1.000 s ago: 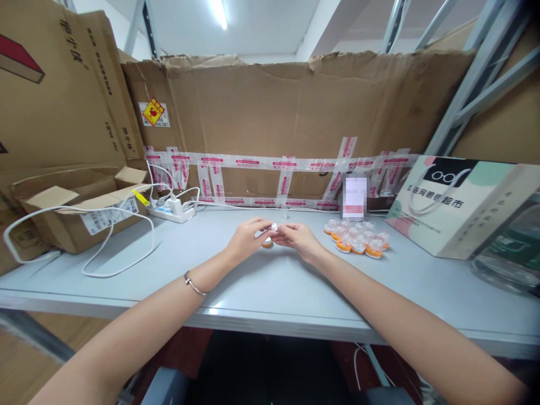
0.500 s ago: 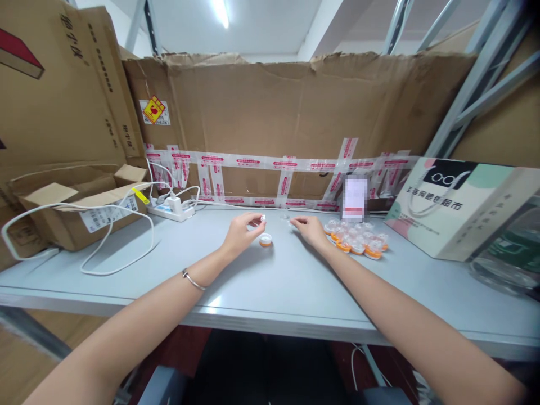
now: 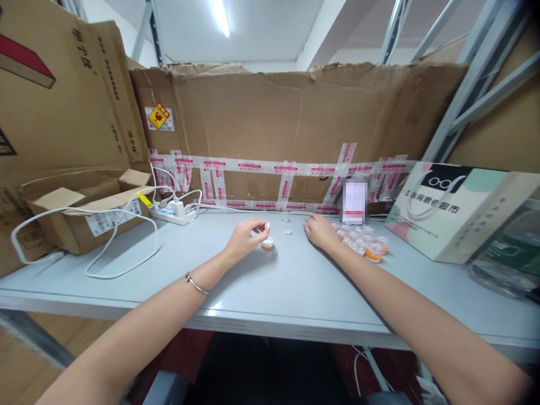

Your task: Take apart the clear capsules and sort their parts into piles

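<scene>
My left hand [image 3: 247, 236] pinches a small white piece [image 3: 266, 225] between thumb and fingertips, just above a small orange-rimmed round cap [image 3: 267, 244] lying on the grey table [image 3: 270, 281]. A second small white piece [image 3: 288, 231] lies loose on the table between my hands. My right hand [image 3: 321, 231] rests palm down with its fingers stretched out, at the left edge of a cluster of several orange-and-clear caps [image 3: 367, 243]; nothing shows in it.
A white power strip [image 3: 172, 213] with white cables lies at the back left beside an open cardboard box [image 3: 80, 208]. A taped cardboard wall [image 3: 295, 129] closes the back. A printed paper bag [image 3: 455, 208] lies at the right, against the metal shelf frame.
My hands, together a second ago, have parted. The right hand moved right to the cluster of caps and a small white piece now lies on the table. The left hand keeps its piece.
</scene>
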`<state>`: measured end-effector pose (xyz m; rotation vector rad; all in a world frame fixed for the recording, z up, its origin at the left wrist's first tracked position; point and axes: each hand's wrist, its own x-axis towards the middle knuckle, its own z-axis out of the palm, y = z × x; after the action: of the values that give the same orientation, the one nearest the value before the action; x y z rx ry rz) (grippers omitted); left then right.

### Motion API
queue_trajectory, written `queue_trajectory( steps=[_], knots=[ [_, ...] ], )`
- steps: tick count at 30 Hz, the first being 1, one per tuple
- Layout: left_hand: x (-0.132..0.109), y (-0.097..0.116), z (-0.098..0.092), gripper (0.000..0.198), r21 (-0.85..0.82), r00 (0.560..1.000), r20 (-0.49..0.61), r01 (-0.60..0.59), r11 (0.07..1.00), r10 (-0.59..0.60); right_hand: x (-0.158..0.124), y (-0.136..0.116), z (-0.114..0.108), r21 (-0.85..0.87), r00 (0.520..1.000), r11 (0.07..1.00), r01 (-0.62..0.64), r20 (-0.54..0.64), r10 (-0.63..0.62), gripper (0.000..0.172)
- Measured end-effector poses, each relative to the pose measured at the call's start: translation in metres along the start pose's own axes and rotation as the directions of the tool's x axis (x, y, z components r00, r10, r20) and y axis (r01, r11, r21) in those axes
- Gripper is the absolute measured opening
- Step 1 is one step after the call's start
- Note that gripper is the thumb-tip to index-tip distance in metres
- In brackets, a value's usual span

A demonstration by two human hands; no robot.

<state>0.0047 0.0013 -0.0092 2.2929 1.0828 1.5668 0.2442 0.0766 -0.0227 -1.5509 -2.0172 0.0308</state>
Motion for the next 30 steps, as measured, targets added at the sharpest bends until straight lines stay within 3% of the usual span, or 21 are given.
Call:
queue_trajectory(
  steps=[4,8,13,30],
  knots=[
    [0.0,0.0,0.0,0.016,-0.005,1.0,0.021,-0.002,1.0,0.002,0.008,0.008,0.008,0.075,0.997,0.996,-0.047,0.064,0.042,0.033],
    [0.0,-0.001,0.0,0.018,-0.018,0.999,0.037,0.019,1.0,-0.018,0.016,0.015,0.016,0.158,0.976,0.964,-0.216,0.048,0.211,0.048],
    [-0.001,-0.002,0.001,0.018,-0.017,0.999,0.043,0.028,0.999,-0.028,0.024,0.037,0.012,0.262,0.919,0.889,-0.376,-0.015,0.394,0.058],
    [-0.001,0.003,-0.002,0.018,-0.021,0.997,0.06,0.045,0.999,-0.044,0.008,0.104,-0.02,0.454,0.878,0.797,-0.397,-0.066,0.475,0.048]
  ],
)
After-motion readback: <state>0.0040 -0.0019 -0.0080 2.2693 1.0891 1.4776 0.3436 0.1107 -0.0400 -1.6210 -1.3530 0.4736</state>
